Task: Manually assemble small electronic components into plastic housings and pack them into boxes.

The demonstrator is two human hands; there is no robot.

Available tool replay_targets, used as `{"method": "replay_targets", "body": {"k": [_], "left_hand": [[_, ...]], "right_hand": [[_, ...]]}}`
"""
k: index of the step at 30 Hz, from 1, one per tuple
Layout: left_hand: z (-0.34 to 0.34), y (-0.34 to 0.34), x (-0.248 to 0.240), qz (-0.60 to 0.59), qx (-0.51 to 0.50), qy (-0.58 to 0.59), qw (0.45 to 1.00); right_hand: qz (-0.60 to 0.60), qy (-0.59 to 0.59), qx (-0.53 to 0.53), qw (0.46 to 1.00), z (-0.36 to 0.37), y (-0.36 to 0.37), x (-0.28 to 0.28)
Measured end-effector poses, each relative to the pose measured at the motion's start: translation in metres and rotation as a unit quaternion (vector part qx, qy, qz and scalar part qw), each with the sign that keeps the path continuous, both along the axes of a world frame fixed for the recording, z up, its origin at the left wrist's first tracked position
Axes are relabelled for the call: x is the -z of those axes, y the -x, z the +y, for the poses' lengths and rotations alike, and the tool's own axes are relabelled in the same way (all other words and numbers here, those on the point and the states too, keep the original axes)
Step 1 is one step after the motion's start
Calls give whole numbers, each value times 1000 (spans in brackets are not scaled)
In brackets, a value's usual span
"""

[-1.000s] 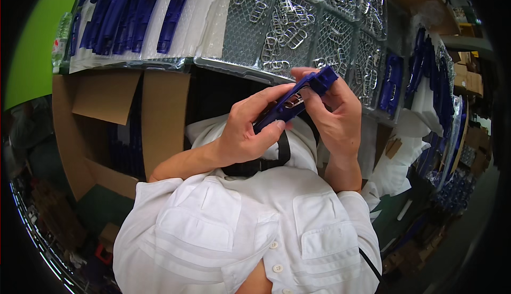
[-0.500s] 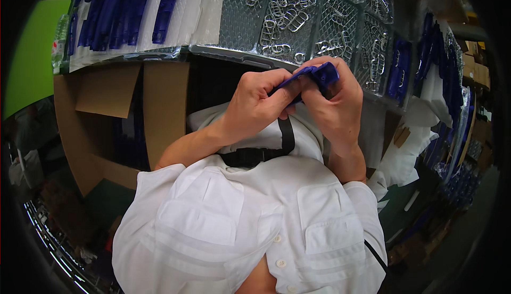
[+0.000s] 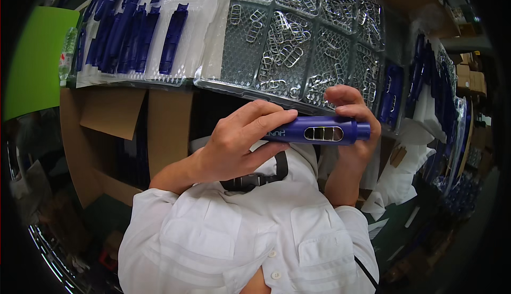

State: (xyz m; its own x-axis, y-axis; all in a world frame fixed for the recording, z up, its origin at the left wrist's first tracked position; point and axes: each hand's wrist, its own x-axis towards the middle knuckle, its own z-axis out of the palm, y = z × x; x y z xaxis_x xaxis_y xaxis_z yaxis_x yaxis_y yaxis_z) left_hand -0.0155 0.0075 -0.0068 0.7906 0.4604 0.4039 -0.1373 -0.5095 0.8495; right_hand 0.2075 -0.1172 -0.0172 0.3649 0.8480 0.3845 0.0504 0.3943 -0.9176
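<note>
A blue plastic housing (image 3: pixel 295 130), tube-like with a narrower right end, lies level in front of my chest. Its side facing up bears a chrome-framed oval window (image 3: pixel 323 134) divided by crossbars. Closed around its left part is my left hand (image 3: pixel 230 141), thumb below and fingers above. My right hand (image 3: pixel 355 153) holds the narrow right end, with the thumb side partly hidden behind the housing and the upper fingers curled above it. Just beyond the hands, a clear compartment tray (image 3: pixel 242 87) contains many loose chrome frames (image 3: pixel 287 38).
Several blue shell halves (image 3: pixel 173 38) lie on white sheeting at the far left. A small tray with blue parts (image 3: pixel 392 94) stands to the right. An open cardboard box (image 3: pixel 170 139) is at lower left, a clear bottle (image 3: pixel 67 54) beside a green panel (image 3: pixel 40 60).
The blue piece has turned from tilted and mostly covered by both hands to level, its chrome window now showing. My right hand's upper fingers have lifted, and the hands sit lower.
</note>
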Motion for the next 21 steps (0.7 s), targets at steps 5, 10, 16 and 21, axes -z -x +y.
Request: {"method": "replay_targets", "body": {"k": [5, 10, 16, 21], "left_hand": [[5, -8, -1, 6, -5, 14, 1000], [30, -20, -14, 12, -38, 4, 999], [200, -116, -36, 58, -219, -112, 968], [407, -163, -6, 112, -315, -122, 934]], "right_hand": [[6, 1, 12, 1000, 9, -5, 7], [54, 94, 109, 988, 0, -9, 12], [79, 123, 166, 975, -20, -33, 9], [52, 155, 174, 971, -16, -43, -3]]}}
